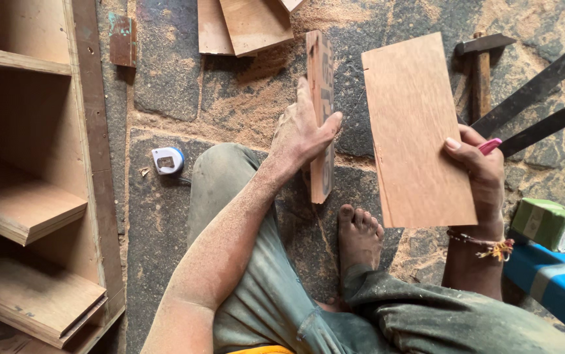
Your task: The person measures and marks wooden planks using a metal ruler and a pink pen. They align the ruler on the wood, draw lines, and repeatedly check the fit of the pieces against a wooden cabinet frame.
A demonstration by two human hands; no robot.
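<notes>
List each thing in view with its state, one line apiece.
Left hand: gripping narrow board.
Narrow board: held on edge.
Right hand: holding plywood panel and pink pencil.
Plywood panel: held, face up.
Pink pencil: pinched against panel.
Tape measure: retracted, on floor.
Hammer: lying flat.

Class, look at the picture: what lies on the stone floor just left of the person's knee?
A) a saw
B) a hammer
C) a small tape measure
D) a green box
C: a small white and blue tape measure lies on the stone floor beside the knee.
</notes>
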